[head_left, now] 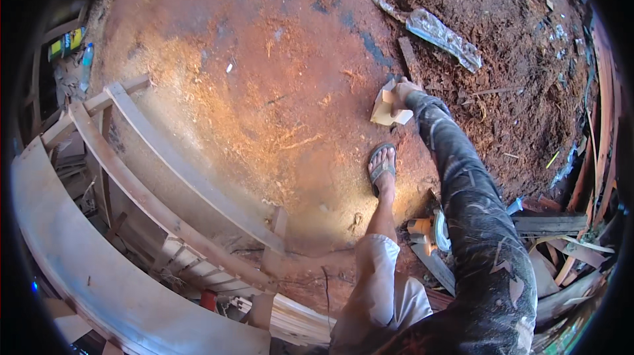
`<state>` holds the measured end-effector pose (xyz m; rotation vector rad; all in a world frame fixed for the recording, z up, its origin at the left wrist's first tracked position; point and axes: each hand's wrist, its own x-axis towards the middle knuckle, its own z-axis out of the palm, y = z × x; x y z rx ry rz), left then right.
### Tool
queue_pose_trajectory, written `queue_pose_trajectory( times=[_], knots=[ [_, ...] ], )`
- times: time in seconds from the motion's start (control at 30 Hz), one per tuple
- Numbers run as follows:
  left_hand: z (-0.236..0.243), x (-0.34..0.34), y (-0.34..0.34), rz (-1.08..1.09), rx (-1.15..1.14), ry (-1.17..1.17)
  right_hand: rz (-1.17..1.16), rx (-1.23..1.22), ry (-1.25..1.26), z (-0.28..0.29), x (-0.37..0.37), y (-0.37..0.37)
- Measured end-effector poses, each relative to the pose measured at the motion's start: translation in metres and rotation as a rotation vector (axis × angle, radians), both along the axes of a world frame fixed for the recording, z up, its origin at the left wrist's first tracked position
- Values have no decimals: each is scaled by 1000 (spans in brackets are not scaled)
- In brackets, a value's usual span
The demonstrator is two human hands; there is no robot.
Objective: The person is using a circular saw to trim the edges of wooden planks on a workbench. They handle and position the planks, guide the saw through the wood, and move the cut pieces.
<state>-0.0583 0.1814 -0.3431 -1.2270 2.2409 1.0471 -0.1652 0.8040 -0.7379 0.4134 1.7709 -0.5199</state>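
Step in hand: pick-up. The right hand [401, 94] reaches down and closes on a pale wood offcut [386, 109] lying on the sawdust-covered floor [264, 91], ahead of the sandalled foot [382, 167]. Left hand: out of view. Next move calls for a firm grip before lifting.

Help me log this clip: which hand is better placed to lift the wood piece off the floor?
Right. The right hand already reaches down onto the wood piece; the left hand is out of view.
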Motion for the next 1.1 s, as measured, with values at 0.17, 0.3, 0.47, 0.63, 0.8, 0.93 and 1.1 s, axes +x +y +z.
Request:
queue_pose_trajectory(
  times=[0.17,0.3,0.47,0.63,0.8,0.93,1.1],
  knots=[
    [-94,26,66,-77,198,-2,109,133,310,71,25,-87],
    [-180,55,143,-136,364,21,-319,-84,414,158,87,-175],
    [-263,129,298,-289,608,21,-277,86,545,313,185,-152],
    [-218,133,363,-329,738,211,233,1079,1261,595,298,100],
    [-73,244,343,-545,936,-47,-899,2271,1347,1021,647,209],
    [29,235,233,-605,919,-71,-553,2081,1734,1046,707,91],
    [172,211,116,-644,892,-1,-972,1641,1621,826,778,-36]
  ],
)
